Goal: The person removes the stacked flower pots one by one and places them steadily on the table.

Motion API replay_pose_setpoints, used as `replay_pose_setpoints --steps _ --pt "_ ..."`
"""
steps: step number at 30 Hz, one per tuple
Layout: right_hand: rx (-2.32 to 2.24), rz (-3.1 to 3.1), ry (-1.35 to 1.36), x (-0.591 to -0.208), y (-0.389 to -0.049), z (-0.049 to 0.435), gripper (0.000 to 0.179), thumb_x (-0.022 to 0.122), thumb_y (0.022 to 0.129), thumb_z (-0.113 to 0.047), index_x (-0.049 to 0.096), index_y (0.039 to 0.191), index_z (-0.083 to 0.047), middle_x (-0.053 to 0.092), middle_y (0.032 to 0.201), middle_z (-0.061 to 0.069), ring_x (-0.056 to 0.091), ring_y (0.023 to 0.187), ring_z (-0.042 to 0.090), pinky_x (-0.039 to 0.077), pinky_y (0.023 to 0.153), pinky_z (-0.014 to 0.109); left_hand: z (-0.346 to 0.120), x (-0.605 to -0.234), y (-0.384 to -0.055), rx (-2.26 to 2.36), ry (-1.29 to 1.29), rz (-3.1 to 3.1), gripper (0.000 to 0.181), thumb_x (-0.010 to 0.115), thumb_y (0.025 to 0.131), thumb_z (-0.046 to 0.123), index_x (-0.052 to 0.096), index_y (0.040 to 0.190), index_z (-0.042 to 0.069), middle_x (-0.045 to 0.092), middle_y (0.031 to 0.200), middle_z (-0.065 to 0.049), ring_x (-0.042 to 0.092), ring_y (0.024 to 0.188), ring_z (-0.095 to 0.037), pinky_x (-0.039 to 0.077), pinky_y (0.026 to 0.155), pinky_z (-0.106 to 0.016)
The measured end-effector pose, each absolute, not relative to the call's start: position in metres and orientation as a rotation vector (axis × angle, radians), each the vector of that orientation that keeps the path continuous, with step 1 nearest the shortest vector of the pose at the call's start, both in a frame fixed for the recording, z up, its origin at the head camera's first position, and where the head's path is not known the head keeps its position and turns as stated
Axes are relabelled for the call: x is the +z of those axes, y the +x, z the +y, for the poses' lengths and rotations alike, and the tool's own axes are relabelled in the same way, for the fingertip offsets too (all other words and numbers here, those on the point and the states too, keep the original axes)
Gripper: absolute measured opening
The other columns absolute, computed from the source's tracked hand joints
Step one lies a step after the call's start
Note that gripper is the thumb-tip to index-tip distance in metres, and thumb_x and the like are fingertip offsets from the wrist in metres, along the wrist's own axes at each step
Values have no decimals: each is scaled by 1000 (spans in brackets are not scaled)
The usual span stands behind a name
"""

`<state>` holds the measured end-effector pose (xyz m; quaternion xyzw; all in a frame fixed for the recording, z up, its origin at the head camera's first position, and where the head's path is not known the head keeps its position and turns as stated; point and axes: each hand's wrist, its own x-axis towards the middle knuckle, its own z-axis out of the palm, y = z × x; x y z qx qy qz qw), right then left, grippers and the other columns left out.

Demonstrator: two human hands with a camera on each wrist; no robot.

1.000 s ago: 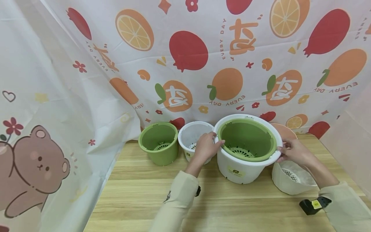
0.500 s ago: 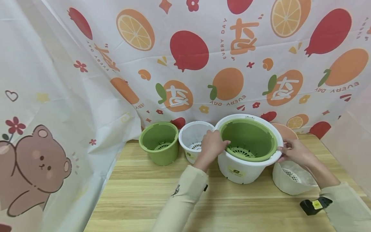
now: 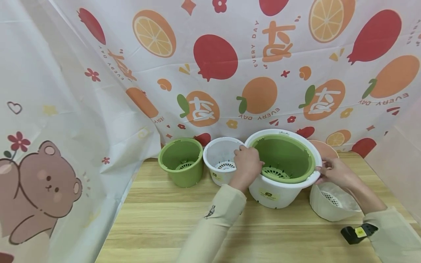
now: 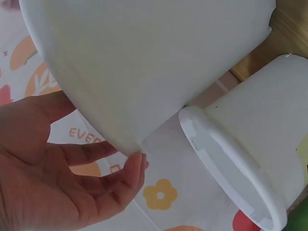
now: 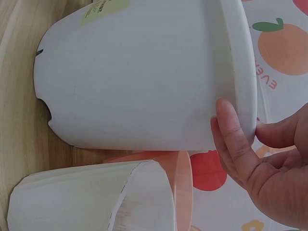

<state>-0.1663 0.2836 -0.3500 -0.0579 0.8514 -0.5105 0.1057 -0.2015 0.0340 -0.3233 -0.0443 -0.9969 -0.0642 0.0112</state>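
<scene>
A large white flowerpot (image 3: 274, 195) stands on the table with a green flowerpot (image 3: 286, 153) nested inside it. My left hand (image 3: 248, 166) is at the left rim, thumb reaching over toward the green pot. In the left wrist view its fingers (image 4: 132, 175) curl at the white rim, and some fingertips are hidden behind it. My right hand (image 5: 274, 168) pinches the right side of the white rim, fingers outside and thumb over the edge. Left of the big pot stand a small white flowerpot (image 3: 215, 175) and a smaller green flowerpot (image 3: 185, 179).
On the right, a cream flowerpot (image 3: 323, 208) lies tilted on the wooden table (image 3: 158, 226), its slotted base showing inside. Behind it is an orange pot (image 3: 323, 149), partly hidden. A fruit-print cloth (image 3: 230, 102) hangs along the back.
My left hand has slid a little rightward along the white pot's rim, and its forearm has shifted right. The right hand and the pots stay in place.
</scene>
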Motion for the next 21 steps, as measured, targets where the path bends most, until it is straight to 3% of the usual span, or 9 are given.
replay_pose_setpoints --steps 7,15,21 --pt "-1493 2522 -172 -351 -166 284 37 41 92 5 30 121 24 48 93 24 62 68 17 56 66 35 47 -324 -201 66 -73 -3111 53 63 76 57 68 102 11 54 96 -13 50 87 -26 46 70 -33" --pt "-1487 2521 -161 -351 -165 283 37 41 93 4 29 122 23 47 94 24 62 69 17 56 64 32 55 -326 -199 162 -26 -3087 29 60 85 32 67 104 12 55 100 -16 49 87 -28 46 72 -36" --pt "-1473 2538 -168 -352 -165 283 37 42 93 5 30 121 24 48 93 24 62 68 17 56 63 31 59 -329 -200 244 -27 -3052 26 58 86 32 68 103 15 56 96 -13 49 83 -25 43 66 -33"
